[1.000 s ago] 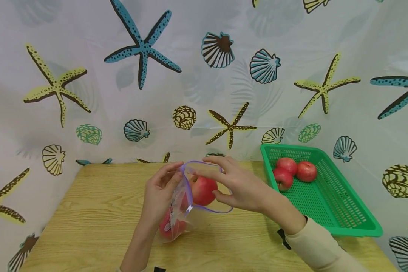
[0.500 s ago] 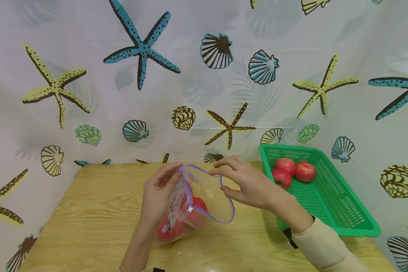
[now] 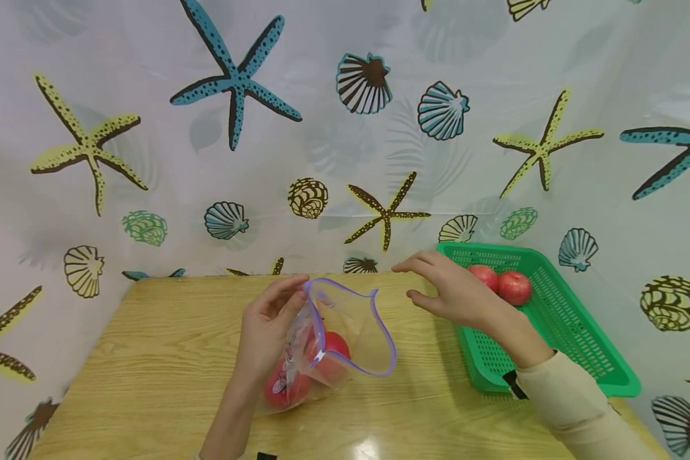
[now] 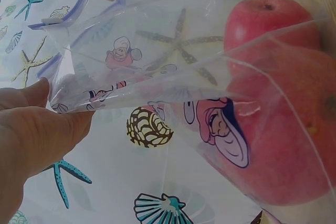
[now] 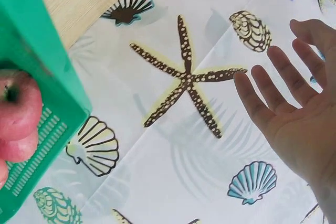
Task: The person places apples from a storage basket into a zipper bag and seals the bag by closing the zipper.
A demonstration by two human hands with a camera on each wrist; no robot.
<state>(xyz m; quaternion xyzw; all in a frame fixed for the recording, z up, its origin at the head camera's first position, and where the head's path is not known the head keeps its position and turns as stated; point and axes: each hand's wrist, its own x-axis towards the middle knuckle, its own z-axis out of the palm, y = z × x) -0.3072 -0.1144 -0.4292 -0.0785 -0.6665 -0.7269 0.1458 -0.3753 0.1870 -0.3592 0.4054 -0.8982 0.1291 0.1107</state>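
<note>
My left hand [image 3: 269, 326] pinches the upper left edge of a clear zip bag [image 3: 359, 326] with a purple rim. The bag's mouth gapes toward the right. Inside it lie red apples [image 3: 330, 354], which the left wrist view also shows through the printed plastic, one apple [image 4: 270, 24] behind the other. Bare of any object, my right hand [image 3: 451, 291] hovers between the bag and the green basket, fingers loosely extended. In the right wrist view the palm of the right hand [image 5: 294, 87] shows with its fingers spread.
A green plastic basket [image 3: 558, 319] stands at the right of the wooden table [image 3: 167, 345]. Red apples [image 3: 514, 287] lie at its far left, partly hidden by my right hand. A curtain with starfish and shells [image 3: 322, 140] hangs behind the table.
An apple has dropped from the bag's mouth down into the bag. My right hand has let go and moved right, toward the basket. My left hand keeps its hold on the rim.
</note>
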